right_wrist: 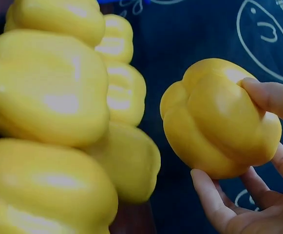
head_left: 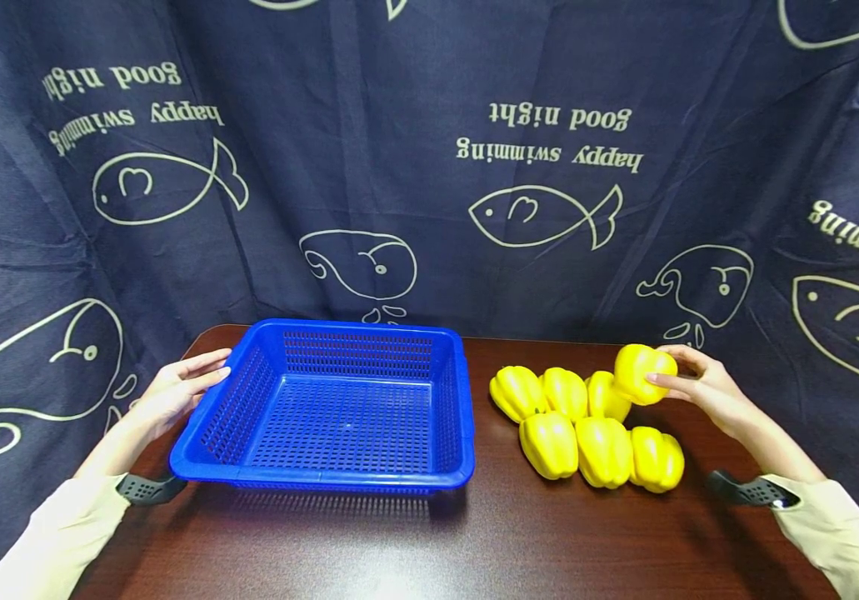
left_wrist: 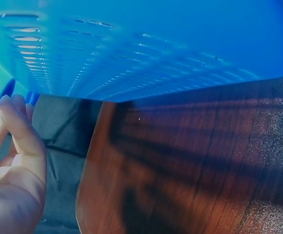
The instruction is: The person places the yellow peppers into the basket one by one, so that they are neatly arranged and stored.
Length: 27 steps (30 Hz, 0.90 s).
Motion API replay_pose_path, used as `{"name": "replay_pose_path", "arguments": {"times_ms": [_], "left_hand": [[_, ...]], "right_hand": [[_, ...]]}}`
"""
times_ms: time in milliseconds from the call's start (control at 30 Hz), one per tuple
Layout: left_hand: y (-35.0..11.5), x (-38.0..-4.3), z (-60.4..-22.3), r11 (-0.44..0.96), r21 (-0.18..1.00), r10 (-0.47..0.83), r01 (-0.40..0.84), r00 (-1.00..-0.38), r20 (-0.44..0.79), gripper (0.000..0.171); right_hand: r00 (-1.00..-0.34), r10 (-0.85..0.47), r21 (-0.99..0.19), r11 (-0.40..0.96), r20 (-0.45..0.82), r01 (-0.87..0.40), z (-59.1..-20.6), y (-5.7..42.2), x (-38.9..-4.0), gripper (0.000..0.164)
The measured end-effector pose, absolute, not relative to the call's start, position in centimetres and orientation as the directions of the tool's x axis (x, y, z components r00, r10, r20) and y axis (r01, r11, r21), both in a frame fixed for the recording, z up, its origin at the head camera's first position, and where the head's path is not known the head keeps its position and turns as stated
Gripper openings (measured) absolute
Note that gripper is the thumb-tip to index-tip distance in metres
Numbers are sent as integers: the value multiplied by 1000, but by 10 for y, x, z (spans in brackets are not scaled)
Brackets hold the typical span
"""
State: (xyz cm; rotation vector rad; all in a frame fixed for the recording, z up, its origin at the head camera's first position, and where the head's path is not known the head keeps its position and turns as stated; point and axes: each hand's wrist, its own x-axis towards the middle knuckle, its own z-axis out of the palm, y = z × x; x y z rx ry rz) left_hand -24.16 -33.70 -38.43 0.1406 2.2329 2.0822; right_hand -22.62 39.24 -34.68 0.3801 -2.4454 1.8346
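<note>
In the head view my right hand (head_left: 702, 387) grips a yellow bell pepper (head_left: 641, 373) over the back right of a group. Thumb and fingers (right_wrist: 210, 200) wrap round its sides in the right wrist view, its lobed end facing the camera. Several more yellow bell peppers (head_left: 604, 452) lie close together below it, in two rows. My left hand (head_left: 174, 392) is at the left rim of a blue plastic basket (head_left: 324, 479), which has slotted walls. The left wrist view shows thumb and fingers (left_wrist: 22, 129) pinching the rim. Nothing lies inside the basket.
The brown wooden table (head_left: 549, 542) carries the basket on the left and the peppers on the right. Behind it hangs a dark blue cloth (head_left: 429, 167) with white fish and whale drawings, which also runs along both sides.
</note>
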Motion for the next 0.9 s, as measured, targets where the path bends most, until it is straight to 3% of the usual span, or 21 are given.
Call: {"name": "replay_pose_path", "arguments": {"times_ms": [467,900], "left_hand": [[-336,-240,-386,-13,1000,132,9,-991,11,30],[-337,-240,-389,-36,999,122,10,-992,14,28]], "right_hand": [[-974,-150,-868,446,169,-219,-326,342,-224,28],[-969,-220,-861,466,109,-203,-316,284,-219,45]]}}
